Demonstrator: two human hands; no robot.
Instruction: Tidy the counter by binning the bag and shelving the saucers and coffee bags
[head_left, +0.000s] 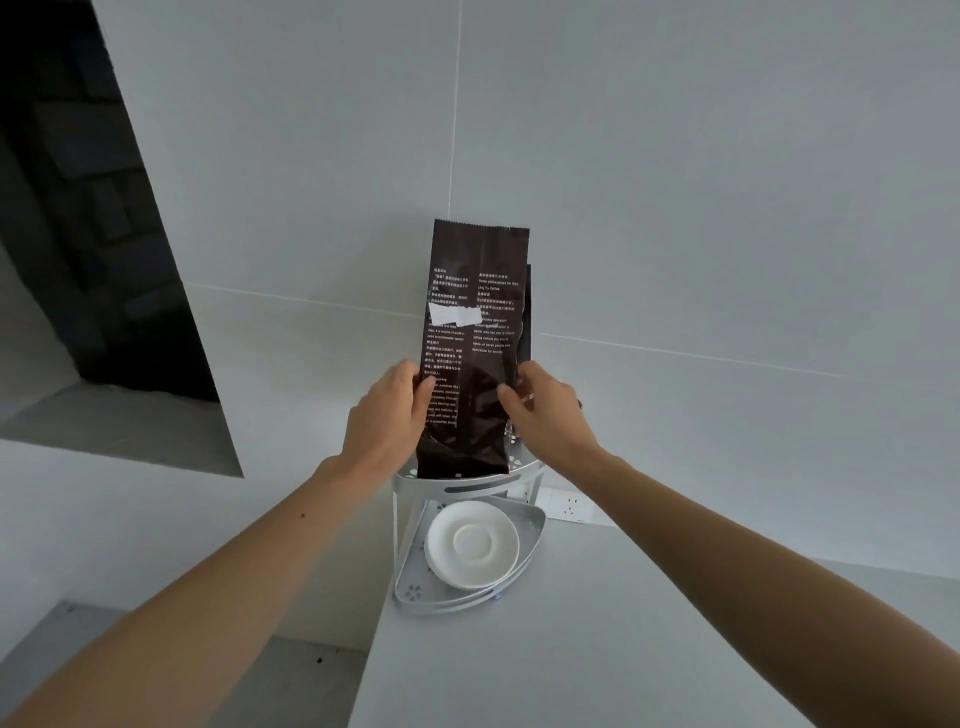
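A tall dark brown coffee bag (475, 291) with white print stands upright on the top tier of a white two-tier corner rack (467, 486). My left hand (389, 415) grips its left edge and my right hand (545, 410) grips its right edge. A second dark bag (525, 322) shows as a thin strip behind the first, mostly hidden. White saucers (471, 543) lie stacked on the rack's lower tier.
The rack stands on a white counter (597, 649) in the corner against white tiled walls. A wall socket (571, 506) sits just right of the rack. A dark opening (78, 208) is at the left, with grey floor below.
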